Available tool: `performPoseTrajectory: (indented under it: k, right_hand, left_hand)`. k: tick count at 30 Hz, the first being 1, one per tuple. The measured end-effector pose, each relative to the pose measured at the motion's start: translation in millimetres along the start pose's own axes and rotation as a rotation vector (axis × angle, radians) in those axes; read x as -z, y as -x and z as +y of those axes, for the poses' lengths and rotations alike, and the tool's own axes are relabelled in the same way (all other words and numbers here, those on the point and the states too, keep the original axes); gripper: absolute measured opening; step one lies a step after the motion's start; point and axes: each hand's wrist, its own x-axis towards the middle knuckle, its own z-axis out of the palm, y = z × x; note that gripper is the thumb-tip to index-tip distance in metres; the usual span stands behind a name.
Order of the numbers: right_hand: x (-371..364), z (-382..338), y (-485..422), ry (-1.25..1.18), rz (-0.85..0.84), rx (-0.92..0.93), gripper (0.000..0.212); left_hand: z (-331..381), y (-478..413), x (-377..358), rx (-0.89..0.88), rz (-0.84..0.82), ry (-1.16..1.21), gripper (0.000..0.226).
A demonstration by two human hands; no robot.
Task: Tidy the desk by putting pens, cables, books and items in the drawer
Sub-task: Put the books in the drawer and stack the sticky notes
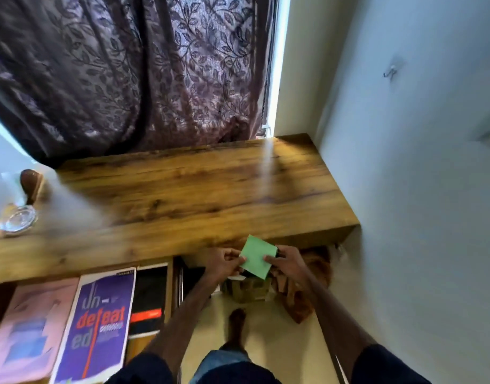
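Observation:
A small green pad of paper (256,256) is held in front of the desk's front edge, pinched from both sides. My left hand (223,263) grips its left edge and my right hand (287,261) grips its right edge with the thumb on top. Below the wooden desk (196,195), at the lower left, an open drawer (173,289) holds a pink book (30,328), a purple book (99,325) with "undefeated" on it, and a black book (149,297) with an orange band.
A clear glass dish (18,218) and a brown rounded object (31,184) stand at the desk's left end. A dark leaf-patterned curtain (141,73) hangs behind. A white wall (418,189) bounds the right. Orange cloth (313,275) and a box lie under the desk.

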Motion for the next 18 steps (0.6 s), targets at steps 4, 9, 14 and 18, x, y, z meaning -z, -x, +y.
performPoseTrajectory:
  k: [4,9,14,18]
  right_hand:
    - [9.7,54.1,63.6,-0.011,0.063,0.023,0.019]
    - [12.4,93.6,124.8,-0.113,0.073,-0.054,0.018]
    - [-4.8,107.8,156.8,-0.233,0.068,-0.061,0.023]
    - [-24.6,105.5,175.7,-0.271,0.047,-0.032,0.021]
  left_hand:
    - [-44.0,65.0,-31.8,-0.048,0.01,-0.021,0.028]
    - [-73.2,134.9,-50.6,-0.012,-0.018,0.052,0.03]
    - [-84.3,192.9,-44.7,0.019,0.018,0.152,0.023]
    - [-97.0,227.0,-24.1,0.052,0.027,0.199,0.023]
